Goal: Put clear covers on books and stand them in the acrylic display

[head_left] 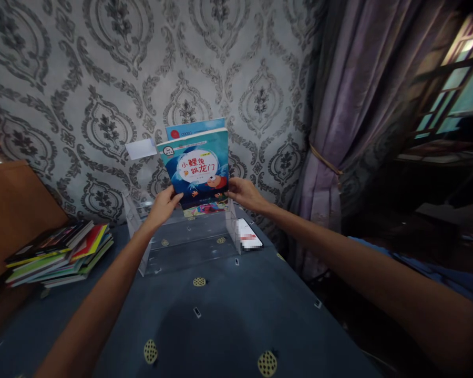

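Both hands hold a blue children's book [197,163] upright by its lower corners, cover facing me. My left hand [163,205] grips the lower left corner and my right hand [244,194] grips the lower right edge. The book stands above the back tier of a clear acrylic display rack [189,244] on the table. Another blue book [195,128] stands behind it against the wall, and a colourful cover [205,209] shows just below it in the rack.
A stack of thin books [61,252] lies at the table's left. A phone [249,233] lies right of the rack. A dark blue dotted tablecloth [220,315] covers the table. Purple curtain [347,131] hangs at right; a white card [141,148] is on the wallpaper.
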Demonstrator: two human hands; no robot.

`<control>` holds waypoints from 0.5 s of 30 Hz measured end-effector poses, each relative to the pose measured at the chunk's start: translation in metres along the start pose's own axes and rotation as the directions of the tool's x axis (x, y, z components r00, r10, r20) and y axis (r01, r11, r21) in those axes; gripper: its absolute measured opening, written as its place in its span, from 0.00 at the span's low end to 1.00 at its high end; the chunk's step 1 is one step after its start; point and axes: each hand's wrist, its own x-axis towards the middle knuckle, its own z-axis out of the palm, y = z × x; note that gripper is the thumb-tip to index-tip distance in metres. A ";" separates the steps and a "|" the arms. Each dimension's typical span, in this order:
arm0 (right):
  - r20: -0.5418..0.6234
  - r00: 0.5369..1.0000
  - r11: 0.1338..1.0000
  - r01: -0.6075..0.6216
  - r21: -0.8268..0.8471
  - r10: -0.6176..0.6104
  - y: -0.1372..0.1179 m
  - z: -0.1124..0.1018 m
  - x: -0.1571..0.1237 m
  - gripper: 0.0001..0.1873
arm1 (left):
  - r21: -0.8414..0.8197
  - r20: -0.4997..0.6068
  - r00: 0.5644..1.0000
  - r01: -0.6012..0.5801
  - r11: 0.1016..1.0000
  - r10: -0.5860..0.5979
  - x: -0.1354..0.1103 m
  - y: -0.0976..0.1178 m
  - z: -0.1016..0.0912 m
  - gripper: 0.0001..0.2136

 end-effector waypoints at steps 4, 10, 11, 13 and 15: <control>-0.002 1.000 0.999 0.000 0.050 0.000 0.001 -0.001 0.002 0.09 | 0.164 -0.012 0.999 -0.027 0.986 0.029 0.000 0.007 0.000 0.15; 0.003 1.000 0.995 -0.011 0.101 0.011 0.006 -0.002 0.004 0.06 | 0.418 -0.079 0.997 0.014 0.908 0.020 -0.004 0.020 0.005 0.07; -0.003 1.000 0.993 -0.012 0.121 0.012 0.006 -0.002 0.004 0.06 | 0.448 -0.096 0.995 0.039 0.893 0.004 -0.004 0.021 0.005 0.06; -0.023 1.000 0.987 -0.007 0.161 0.010 0.007 -0.001 0.006 0.05 | 0.489 -0.132 0.990 0.098 0.867 -0.037 -0.006 0.023 0.007 0.06; -0.038 0.999 0.981 0.006 0.195 0.002 0.007 -0.002 0.008 0.05 | 0.486 -0.143 0.987 0.135 0.863 -0.074 -0.009 0.025 0.008 0.10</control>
